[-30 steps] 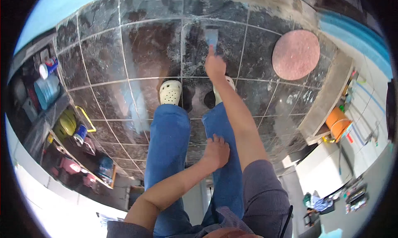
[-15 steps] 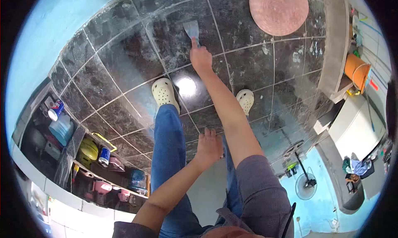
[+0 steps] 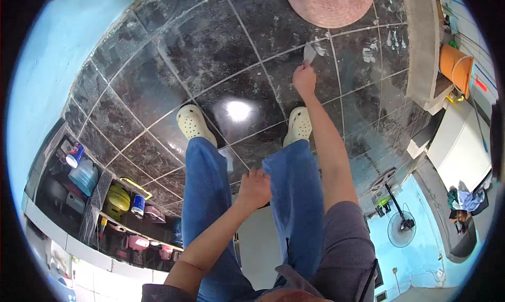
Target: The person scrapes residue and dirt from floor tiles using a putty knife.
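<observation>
My right hand (image 3: 305, 81) is closed round the lower end of a flat scraper (image 3: 309, 53), whose broad blade points away from me over the dark tiled floor (image 3: 210, 44). Whitish residue lies on the tiles beside the blade. My left hand (image 3: 255, 188) hangs between my knees, close to the left-side edge of one jeans leg. Its fingers are slightly spread and nothing shows in them. Cream clogs (image 3: 195, 124) are on my feet, planted apart on the tiles.
A round pink mat (image 3: 331, 4) lies at the top. Shelves with a blue-and-white can (image 3: 138, 205) and a yellow-green helmet-like item stand at left. At right are an orange bucket (image 3: 455, 68), a white panel (image 3: 458, 144) and a fan (image 3: 401, 228).
The scraper and my right hand have moved right across the floor, nearer the pink mat. My right foot has shifted left, and the camera view has moved slightly.
</observation>
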